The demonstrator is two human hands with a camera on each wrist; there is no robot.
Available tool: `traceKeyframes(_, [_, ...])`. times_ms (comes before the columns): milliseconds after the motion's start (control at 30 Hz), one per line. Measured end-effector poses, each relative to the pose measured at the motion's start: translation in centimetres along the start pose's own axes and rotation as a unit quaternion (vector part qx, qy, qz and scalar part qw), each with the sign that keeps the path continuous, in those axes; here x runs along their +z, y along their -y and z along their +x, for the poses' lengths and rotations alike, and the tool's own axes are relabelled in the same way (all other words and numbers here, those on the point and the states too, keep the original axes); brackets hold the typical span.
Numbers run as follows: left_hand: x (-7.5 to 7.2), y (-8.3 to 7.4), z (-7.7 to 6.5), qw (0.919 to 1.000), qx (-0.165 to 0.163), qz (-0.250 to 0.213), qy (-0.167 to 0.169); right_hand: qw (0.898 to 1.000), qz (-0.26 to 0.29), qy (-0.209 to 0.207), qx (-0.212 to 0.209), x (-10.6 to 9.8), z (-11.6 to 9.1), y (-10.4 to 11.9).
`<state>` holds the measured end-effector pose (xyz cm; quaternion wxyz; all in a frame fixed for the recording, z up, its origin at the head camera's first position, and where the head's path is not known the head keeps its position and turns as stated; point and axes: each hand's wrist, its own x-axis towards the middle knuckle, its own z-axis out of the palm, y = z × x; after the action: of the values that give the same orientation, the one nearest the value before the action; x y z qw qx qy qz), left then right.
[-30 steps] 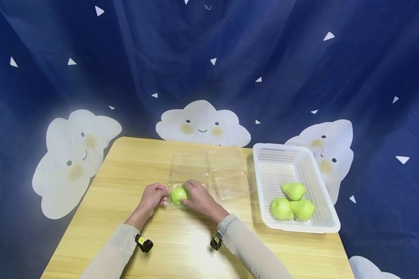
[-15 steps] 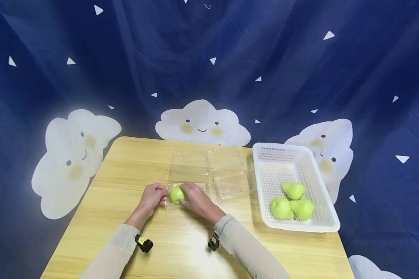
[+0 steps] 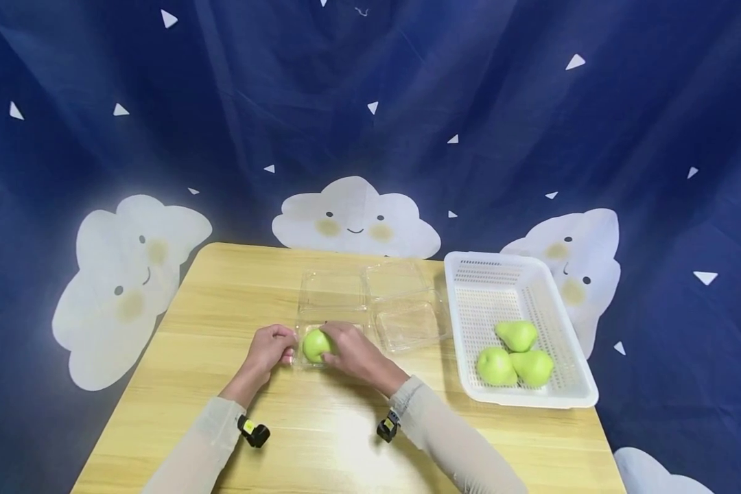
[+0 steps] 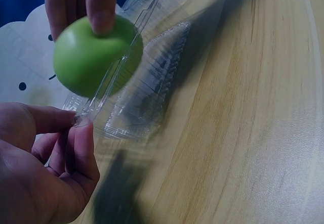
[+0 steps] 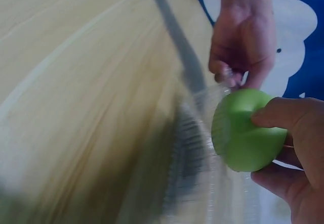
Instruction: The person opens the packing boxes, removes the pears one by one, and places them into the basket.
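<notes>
My right hand (image 3: 357, 348) grips a round green apple (image 4: 83, 57), thumb on top and fingers behind it. The apple sits at the left end of a clear plastic clamshell box (image 4: 152, 82), overlapping its near rim in the left wrist view. At that box's left corner, my left hand (image 3: 270, 346) pinches the rim between thumb and fingertips. The right wrist view shows the left hand (image 5: 244, 49) just beyond the apple (image 5: 243, 133). Part of the box is hidden behind the right hand.
More clear plastic clamshell boxes (image 3: 407, 326) lie behind and right of the hands. A white perforated basket (image 3: 460, 343) at the right holds several green fruits, among them pears (image 3: 534, 369). Behind the wooden table (image 3: 222, 288) hangs a blue curtain (image 3: 321, 89) with clouds.
The right hand and the apple shift slightly left, then back right over the box. The left hand stays at the box's corner. The head view turns slightly.
</notes>
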<state>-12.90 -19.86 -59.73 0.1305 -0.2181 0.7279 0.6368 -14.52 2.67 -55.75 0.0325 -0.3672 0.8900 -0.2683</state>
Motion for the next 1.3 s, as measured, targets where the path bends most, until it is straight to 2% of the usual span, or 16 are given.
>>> traceKeyframes(333, [0.1,0.0,0.0,0.9999,-0.005,-0.009,-0.006,0.999,0.016,-0.035,0.009,-3.7,-0.9,0.6])
traceKeyframes(633, [-0.2,0.0,-0.1,0.9999,-0.004,-0.007,-0.009,0.996,0.038,-0.076,0.023,-7.0,-2.0,0.0])
traceKeyframes(867, [0.1,-0.1,-0.1,1.0,0.0,-0.005,-0.006,0.994,0.032,-0.097,0.044,-8.9,-3.2,-1.1])
traceKeyframes(1167, [0.3,0.3,0.0,0.9997,0.014,0.013,-0.015,0.983,-0.009,-0.178,0.031,-11.5,-5.4,-3.3])
traceKeyframes(1300, [0.4,0.2,-0.1,0.9995,0.021,0.015,-0.019,0.98,-0.017,-0.193,0.041,-12.9,-6.7,-4.3])
